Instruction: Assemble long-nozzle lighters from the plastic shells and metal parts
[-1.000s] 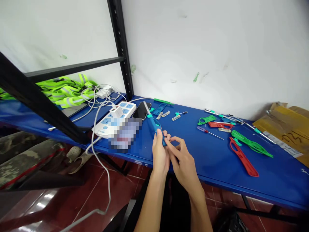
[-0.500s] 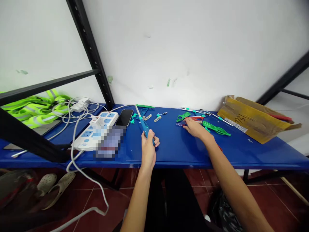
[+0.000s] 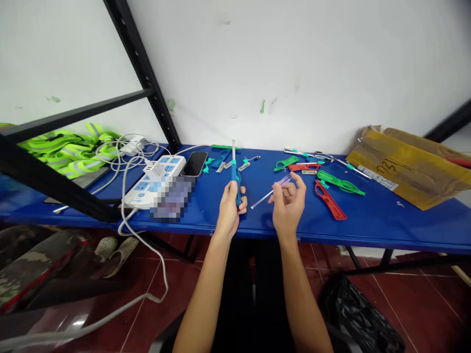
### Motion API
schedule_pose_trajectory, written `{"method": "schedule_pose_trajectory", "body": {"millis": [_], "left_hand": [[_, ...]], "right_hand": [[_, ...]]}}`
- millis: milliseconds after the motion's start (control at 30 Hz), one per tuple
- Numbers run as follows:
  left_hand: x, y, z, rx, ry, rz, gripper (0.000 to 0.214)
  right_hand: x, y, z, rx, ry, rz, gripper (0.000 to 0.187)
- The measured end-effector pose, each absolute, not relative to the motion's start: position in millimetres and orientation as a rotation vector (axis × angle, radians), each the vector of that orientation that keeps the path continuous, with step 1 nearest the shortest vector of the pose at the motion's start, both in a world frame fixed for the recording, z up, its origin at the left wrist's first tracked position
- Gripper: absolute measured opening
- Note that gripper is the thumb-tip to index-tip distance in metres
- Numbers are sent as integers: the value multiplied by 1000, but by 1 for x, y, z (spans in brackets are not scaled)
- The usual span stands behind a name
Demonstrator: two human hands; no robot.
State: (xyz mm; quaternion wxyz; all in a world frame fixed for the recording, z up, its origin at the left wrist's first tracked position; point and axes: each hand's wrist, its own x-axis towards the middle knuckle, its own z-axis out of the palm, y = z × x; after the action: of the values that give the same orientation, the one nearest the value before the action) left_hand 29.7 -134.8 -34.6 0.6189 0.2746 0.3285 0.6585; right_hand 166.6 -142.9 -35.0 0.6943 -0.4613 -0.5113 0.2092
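My left hand [image 3: 228,208] is closed around the handle of a blue long-necked lighter [image 3: 238,185], its metal tube pointing up and away from me. In my right hand [image 3: 289,206], a slim screwdriver [image 3: 262,199] with a clear purple handle is held between the fingers, its shaft slanting down-left towards the lighter. The tip is apart from the lighter. To the right lie a red lighter casing half [image 3: 330,201], a green casing half [image 3: 341,183], a second red casing half [image 3: 304,167] and a smaller green one [image 3: 286,163].
Small clear fuel tanks [image 3: 244,166] and a blue casing piece [image 3: 221,158] lie near the wall. On the left are a power strip [image 3: 142,190], a black phone [image 3: 195,164], cables and yellow reflective straps [image 3: 69,154]. A torn cardboard box [image 3: 415,171] stands right; a black shelf post [image 3: 143,73] rises left.
My right hand has picked up the screwdriver from the parts on the right and brought it left, near the lighter. The lighter has turned more upright in my left hand.
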Motion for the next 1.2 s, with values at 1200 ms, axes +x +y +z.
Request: {"method": "schedule_pose_trajectory", "body": {"millis": [1200], "left_hand": [[28, -134, -35, 656, 753, 1515, 59]], "right_hand": [[151, -141, -44, -833, -1083, 579, 47]]}}
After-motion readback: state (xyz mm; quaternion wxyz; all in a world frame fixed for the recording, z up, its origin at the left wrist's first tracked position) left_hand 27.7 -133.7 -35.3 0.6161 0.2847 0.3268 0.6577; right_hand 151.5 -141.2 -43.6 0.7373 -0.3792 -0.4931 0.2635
